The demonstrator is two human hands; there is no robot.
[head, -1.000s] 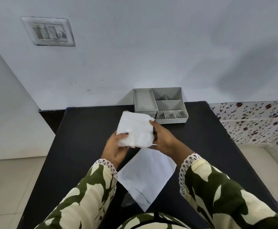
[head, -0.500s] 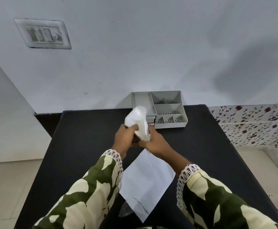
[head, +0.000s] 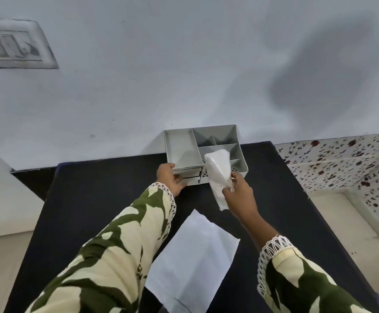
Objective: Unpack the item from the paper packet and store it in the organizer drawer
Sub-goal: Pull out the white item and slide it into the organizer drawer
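The folded white item (head: 217,175) stands near-upright before the grey organizer (head: 184,150), pinched low by the right hand (head: 240,195); the left hand (head: 169,179) grips the organizer's drawer front.

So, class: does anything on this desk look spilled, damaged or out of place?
Nothing is spilled or broken. The empty paper packet lies askew on the black table, and the switch plate looks grimy.
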